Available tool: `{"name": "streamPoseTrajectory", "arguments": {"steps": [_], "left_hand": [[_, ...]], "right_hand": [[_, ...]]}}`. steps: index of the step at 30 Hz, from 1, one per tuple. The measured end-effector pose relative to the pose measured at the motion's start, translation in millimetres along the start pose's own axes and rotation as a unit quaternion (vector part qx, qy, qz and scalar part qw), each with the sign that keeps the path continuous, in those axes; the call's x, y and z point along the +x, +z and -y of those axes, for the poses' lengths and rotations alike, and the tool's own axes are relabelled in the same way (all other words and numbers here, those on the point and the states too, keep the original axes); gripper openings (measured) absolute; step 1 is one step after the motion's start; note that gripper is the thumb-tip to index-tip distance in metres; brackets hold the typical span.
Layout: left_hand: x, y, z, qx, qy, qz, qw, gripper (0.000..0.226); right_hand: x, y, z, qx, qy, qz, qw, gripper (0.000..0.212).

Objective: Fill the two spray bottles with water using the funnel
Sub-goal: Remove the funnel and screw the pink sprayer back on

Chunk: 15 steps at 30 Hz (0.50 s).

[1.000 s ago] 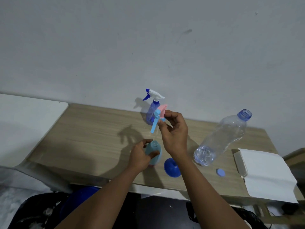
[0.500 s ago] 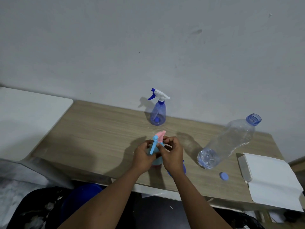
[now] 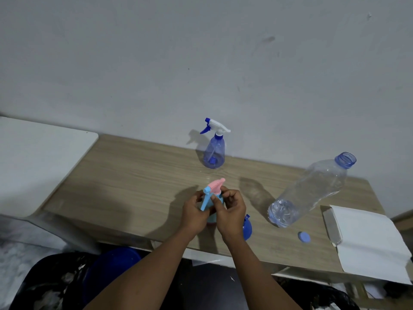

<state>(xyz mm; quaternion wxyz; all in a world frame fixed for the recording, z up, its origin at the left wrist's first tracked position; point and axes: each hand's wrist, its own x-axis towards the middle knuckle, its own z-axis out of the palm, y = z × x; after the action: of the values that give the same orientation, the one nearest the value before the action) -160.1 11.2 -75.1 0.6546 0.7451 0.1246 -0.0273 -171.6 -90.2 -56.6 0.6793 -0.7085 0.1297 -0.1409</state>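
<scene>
Dim, bluish light leaves the wall (image 3: 201, 52) an even grey and the frame's lower corners nearly black. The blue spray bottle (image 3: 213, 153) casts a soft shadow to its left, and darker ones lie on the bench (image 3: 134, 166) at centre. Straight edges bow toward the frame sides.

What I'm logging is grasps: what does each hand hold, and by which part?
Both hold the teal bottle: the left hand grips its body, the right hand pinches its neck under the pink head.
</scene>
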Motion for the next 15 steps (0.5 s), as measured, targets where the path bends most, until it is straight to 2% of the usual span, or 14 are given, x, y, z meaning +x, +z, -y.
{"name": "streamPoseTrajectory", "arguments": {"steps": [6,11,15], "left_hand": [[-0.3,1.3,-2.6,-0.039,-0.003,0.029,0.999,0.039],[2.2,2.9,3.8,-0.054,-0.031,0.0,0.998,0.029],[7.4,5.1,9.2,-0.049,-0.033,0.008,0.998,0.041]], "right_hand": [[-3.8,-2.1,-4.2,0.009,-0.001,0.004,1.0,0.018],[0.3,1.1,-5.3,0.0,0.002,-0.015,1.0,0.034],[5.4,-1.6,-3.5,0.022,0.009,0.016,1.0,0.046]]}}
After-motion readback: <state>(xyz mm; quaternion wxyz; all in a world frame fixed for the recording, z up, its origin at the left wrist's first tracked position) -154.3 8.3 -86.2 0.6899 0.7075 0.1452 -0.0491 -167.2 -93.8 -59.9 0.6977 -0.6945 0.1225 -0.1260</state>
